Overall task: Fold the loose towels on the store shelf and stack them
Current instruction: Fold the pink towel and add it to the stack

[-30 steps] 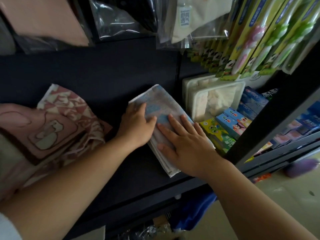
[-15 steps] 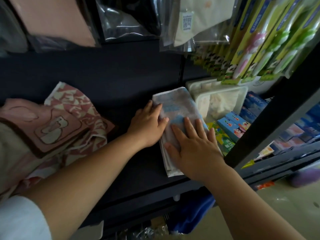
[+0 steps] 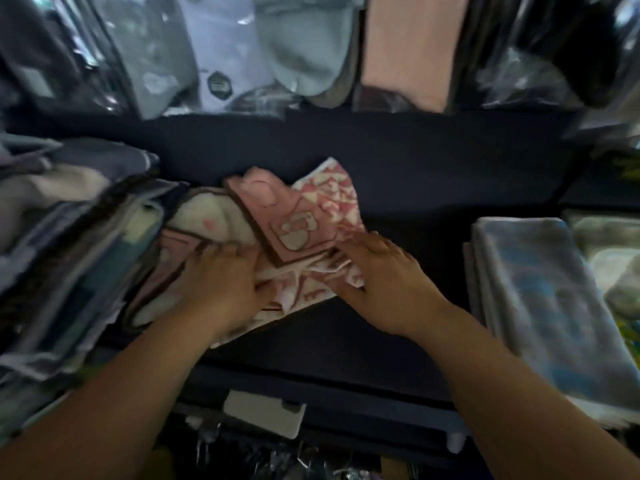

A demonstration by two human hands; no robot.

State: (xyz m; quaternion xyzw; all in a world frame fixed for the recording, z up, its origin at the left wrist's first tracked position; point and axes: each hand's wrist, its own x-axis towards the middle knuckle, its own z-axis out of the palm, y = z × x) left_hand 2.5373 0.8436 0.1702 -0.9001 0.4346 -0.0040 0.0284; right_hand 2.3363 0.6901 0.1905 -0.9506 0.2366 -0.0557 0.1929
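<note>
A loose heap of towels lies mid-shelf: a pink towel with a brown border (image 3: 277, 216), a pink-and-white patterned towel (image 3: 334, 197) and a cream one (image 3: 207, 216) underneath. My left hand (image 3: 221, 282) lies on the cream towel, its fingertips at the brown border. My right hand (image 3: 384, 282) rests with straight fingers on the patterned towel's near edge. The folded blue-and-white towel (image 3: 540, 299) sits apart on the right of the dark shelf (image 3: 415, 174), with neither hand on it. The frame is blurred.
More folded grey and dark textiles (image 3: 69, 244) are piled at the left. Bagged goods (image 3: 242, 53) and a pink cloth (image 3: 412, 50) hang above the shelf's back. A white price-tag holder (image 3: 263, 412) sits on the shelf's front edge.
Both hands have left the folded blue-and-white towel and moved left onto the pink heap. The view has swung left, so the folded towel now lies at the right.
</note>
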